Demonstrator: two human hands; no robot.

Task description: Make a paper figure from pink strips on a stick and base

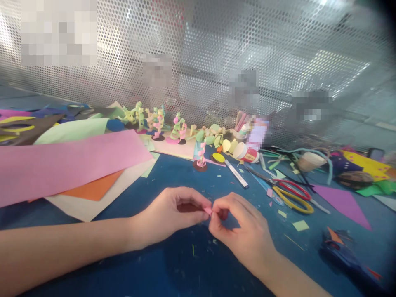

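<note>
My left hand [168, 214] and my right hand [239, 231] meet over the blue table [185, 272], fingertips pinched together on a small pink paper piece [208, 210]. Most of that piece is hidden by the fingers. Both forearms rest near the table's front edge. Behind the hands stands a small curled paper figure [201, 159] on a dark round base.
A large pink sheet [68, 163] lies at left over orange [95, 187] and white paper. Scissors [291, 194] with red and yellow handles, a white pen [236, 174] and a glue pot [246, 153] lie at right. Several paper figures [157, 123] line the perforated metal screen [216, 53]. Scraps litter the table.
</note>
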